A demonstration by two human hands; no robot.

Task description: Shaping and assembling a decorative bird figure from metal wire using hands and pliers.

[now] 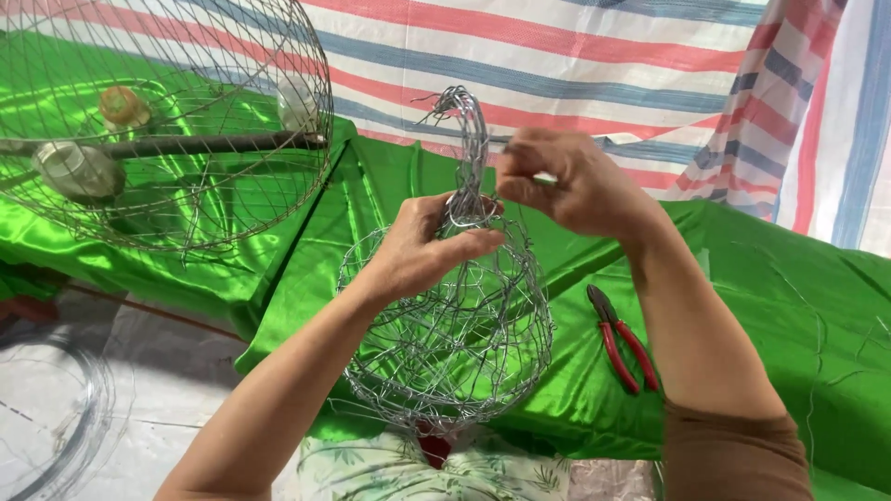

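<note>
**Both hands at the neck of a woven wire basket**

The wire basket (445, 325) sits in the middle of the view, a rounded cage of thin silvery strands held just above the green satin cloth (761, 306). Its body bulges toward six o'clock; toward twelve o'clock it narrows into a twisted neck (469, 158) that curls over at the top like a hook.

The left hand (422, 246) is closed around the base of that neck, thumb across the front, gripping where the strands gather. The right hand (566, 181), at about two o'clock from the left, has its fingers pinched together against the neck, seemingly on a fine strand; the strand itself is too thin to make out.

By its look the basket is light and springy: the open mesh would give under a squeeze and could be dented out of round, while the bundled neck seems the stiffest part and the sound place to hold. Loose wire ends may prick, so a grip on the twisted bundle, not the mesh, looks safest.

Red-handled pliers (622, 339) lie on the cloth at four o'clock from the basket, apart from both hands. A larger wire cage (186, 121) hangs at ten o'clock, with a striped tarp (603, 56) behind
</note>
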